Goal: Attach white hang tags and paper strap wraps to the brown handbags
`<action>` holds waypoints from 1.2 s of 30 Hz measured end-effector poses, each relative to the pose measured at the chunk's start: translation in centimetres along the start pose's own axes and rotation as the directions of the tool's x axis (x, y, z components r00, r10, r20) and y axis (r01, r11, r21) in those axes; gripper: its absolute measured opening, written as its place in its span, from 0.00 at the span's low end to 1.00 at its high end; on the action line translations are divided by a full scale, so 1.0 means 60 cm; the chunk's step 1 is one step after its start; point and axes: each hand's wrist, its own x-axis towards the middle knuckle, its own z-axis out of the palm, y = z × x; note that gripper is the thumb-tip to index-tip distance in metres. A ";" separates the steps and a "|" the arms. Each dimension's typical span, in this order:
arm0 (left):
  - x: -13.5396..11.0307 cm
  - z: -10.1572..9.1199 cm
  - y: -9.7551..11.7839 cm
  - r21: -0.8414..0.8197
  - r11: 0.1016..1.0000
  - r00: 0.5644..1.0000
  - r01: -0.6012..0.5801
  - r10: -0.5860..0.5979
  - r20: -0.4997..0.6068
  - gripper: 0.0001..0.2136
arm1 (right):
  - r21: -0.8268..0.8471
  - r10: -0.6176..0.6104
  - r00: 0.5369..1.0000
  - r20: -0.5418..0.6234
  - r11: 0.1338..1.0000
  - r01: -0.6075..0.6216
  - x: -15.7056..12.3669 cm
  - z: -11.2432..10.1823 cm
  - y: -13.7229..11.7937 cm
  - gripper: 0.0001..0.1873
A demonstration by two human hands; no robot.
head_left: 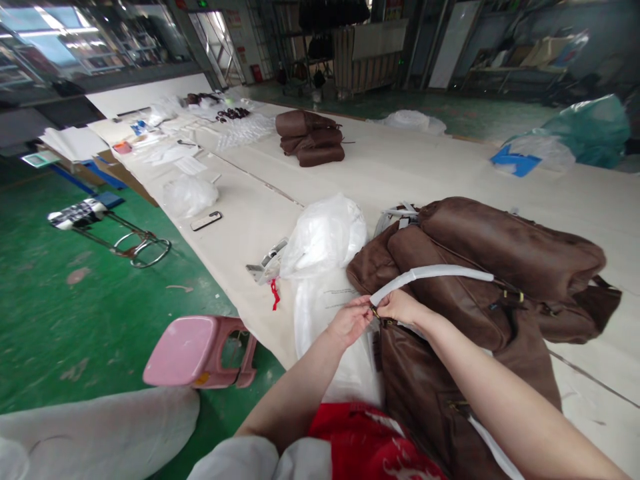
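Observation:
My left hand (351, 323) and my right hand (401, 308) meet at the near end of a bag strap (445, 271) sheathed in white wrapping. Both are closed, fingertips pinched around that end, beside a small brass-coloured metal fitting (375, 311). The strap arches over to the far side of a brown leather bag (417, 373), which lies partly across my lap and the table edge. My right forearm covers some of this bag. More brown leather bags (505, 243) are piled just beyond on the table. My fingers hide the exact grip.
White plastic wrapping (327, 233) and a metal tool (267, 260) with a red ribbon lie left of the bags. A phone-like object (206, 221) rests near the table's left edge. A pink stool (187, 350) stands on the green floor. Farther back are stacked brown bags (313, 140).

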 end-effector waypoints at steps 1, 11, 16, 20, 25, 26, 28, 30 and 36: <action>-0.001 -0.002 0.004 0.016 1.000 1.000 0.007 -0.007 0.001 0.12 | 0.011 0.001 1.000 -0.022 1.000 -0.001 -0.002 0.002 0.005 0.05; 0.000 -0.008 0.020 0.240 0.971 1.000 -0.020 0.016 0.019 0.15 | 0.152 0.022 0.994 -0.105 0.988 -0.006 -0.012 0.013 0.014 0.06; -0.002 -0.032 0.016 0.571 0.820 0.997 -0.035 -0.009 0.074 0.17 | 0.286 0.079 0.985 -0.151 0.958 -0.033 -0.019 0.012 0.015 0.08; 0.001 -0.031 0.007 0.899 0.407 0.983 -0.163 -0.009 0.183 0.07 | 0.373 0.073 0.982 -0.177 0.928 -0.002 -0.038 0.003 0.010 0.11; -0.010 -0.009 0.022 0.931 0.244 0.961 -0.273 0.022 0.276 0.06 | 0.461 0.006 0.991 -0.137 0.886 0.059 -0.076 -0.008 0.000 0.11; -0.016 -0.007 0.029 0.927 0.230 0.953 -0.297 0.019 0.301 0.06 | 0.489 -0.018 0.993 -0.114 0.869 0.072 -0.083 -0.010 0.000 0.12; -0.034 -0.004 0.044 0.918 0.250 0.945 -0.310 -0.025 0.326 0.08 | 0.539 -0.064 0.995 -0.070 0.837 0.092 -0.095 -0.014 0.001 0.12; -0.053 -0.003 0.056 0.895 0.354 0.939 -0.271 -0.108 0.327 0.12 | 0.567 -0.089 0.995 -0.035 0.819 0.093 -0.102 -0.016 0.002 0.11; -0.090 0.011 0.048 0.734 0.678 0.938 0.045 -0.282 0.204 0.18 | 0.668 -0.107 0.994 -0.014 0.739 0.089 -0.109 -0.002 -0.008 0.10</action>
